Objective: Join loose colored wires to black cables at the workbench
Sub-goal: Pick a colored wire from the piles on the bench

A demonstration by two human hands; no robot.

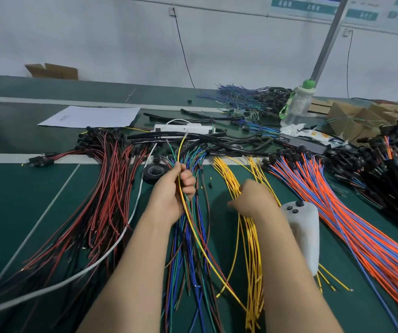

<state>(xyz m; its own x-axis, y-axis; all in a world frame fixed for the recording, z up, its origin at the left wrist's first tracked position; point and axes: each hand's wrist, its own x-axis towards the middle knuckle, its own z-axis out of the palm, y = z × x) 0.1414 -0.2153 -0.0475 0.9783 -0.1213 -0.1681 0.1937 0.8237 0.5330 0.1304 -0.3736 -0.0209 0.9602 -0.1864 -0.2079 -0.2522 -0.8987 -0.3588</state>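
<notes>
While my left hand (174, 188) curls its fingers round a yellow wire (180, 150) and a green wire (172, 152) above the tabletop (25, 200), my right hand (253, 200) rests on the yellow bundle (250, 236), its fingers hidden. I fear tangled strands will lift along, short of the black cables (188, 137) beyond.

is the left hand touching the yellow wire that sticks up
Touching. The head view shows the left hand gripping the yellow wire, with thumb and curled fingers closed round it.

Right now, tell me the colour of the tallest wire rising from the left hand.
Yellow; the head view shows the wire above the left hand.
</notes>
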